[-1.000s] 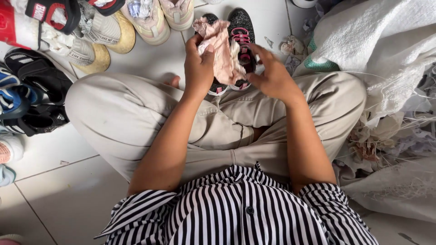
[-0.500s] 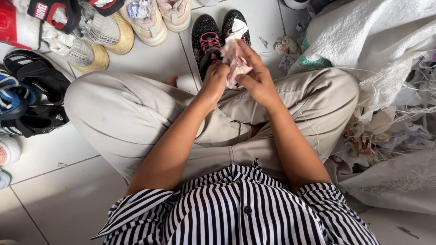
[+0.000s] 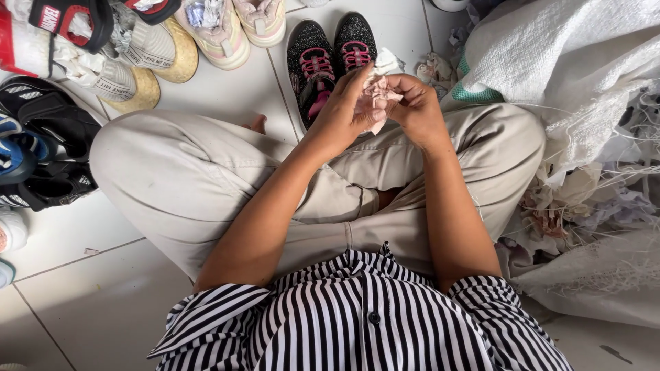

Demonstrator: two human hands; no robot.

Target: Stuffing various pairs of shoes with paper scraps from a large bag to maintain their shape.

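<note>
1. My left hand (image 3: 340, 113) and right hand (image 3: 416, 110) meet above my crossed legs, fingers of both pinched narrow around a crumpled pinkish paper wad (image 3: 375, 96).
2. The wad sits between my fingers, touching both hands.
3. Just beyond my fingers, a pair of black shoes with pink laces (image 3: 313, 58) stands on the tiled floor (image 3: 234, 89).
4. Right of my fingers lie white woven sacks (image 3: 564, 62).

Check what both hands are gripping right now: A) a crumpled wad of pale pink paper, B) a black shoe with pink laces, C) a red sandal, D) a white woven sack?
A: the left hand and right hand press together around the crumpled pale pink paper, while the black shoes with pink laces sit untouched on the floor beyond.
</note>
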